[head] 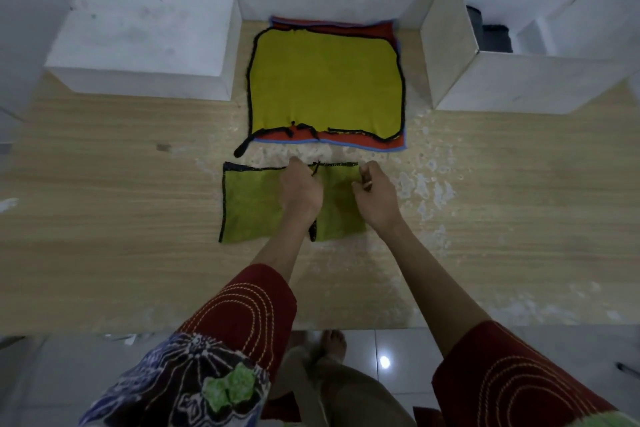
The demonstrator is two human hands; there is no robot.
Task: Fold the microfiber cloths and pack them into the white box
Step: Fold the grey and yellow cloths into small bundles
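Green cloth lies flat, left hand and right hand each pinching its far edge.

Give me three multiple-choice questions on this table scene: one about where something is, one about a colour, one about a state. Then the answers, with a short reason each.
1. Where is the open white box?
A: at the back right of the table
B: at the back left
C: on the floor

2. What colour is the edging of the top cloth on the stack?
A: white
B: black
C: pink

3. How is the green cloth under the left hand and right hand?
A: rolled into a tube
B: packed in a box
C: folded over, flat on the table

Answers:
1 A, its open top shows to the right of the stack.
2 B, a black border runs round the yellow-green sheet.
3 C, a doubled layer lies flat on the wood.
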